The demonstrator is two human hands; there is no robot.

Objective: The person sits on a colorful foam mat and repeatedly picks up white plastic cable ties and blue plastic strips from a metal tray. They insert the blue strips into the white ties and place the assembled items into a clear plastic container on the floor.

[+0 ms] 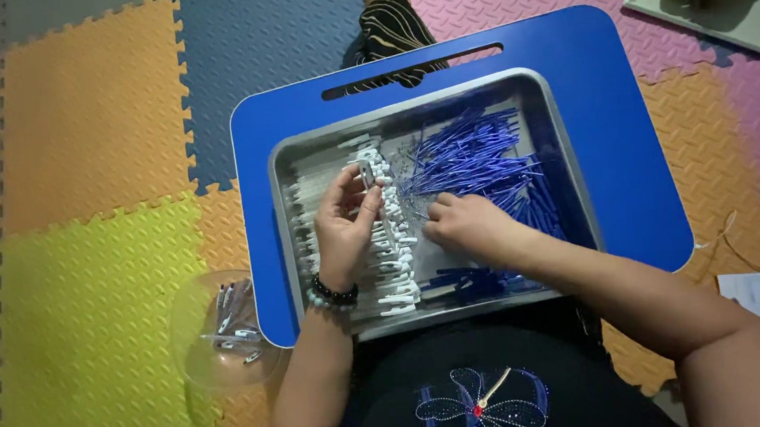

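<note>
Risk of scattering: left hand (342, 218) pinching a white pen barrel (366, 174) above the metal tray (565, 149), right hand (464, 225) clenched among loose blue refills (470, 152), easily flicked out.

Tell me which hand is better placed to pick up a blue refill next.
Right. The right hand already rests at the blue refills in the metal tray, while the left hand is occupied holding a white pen barrel over the white pile.
</note>
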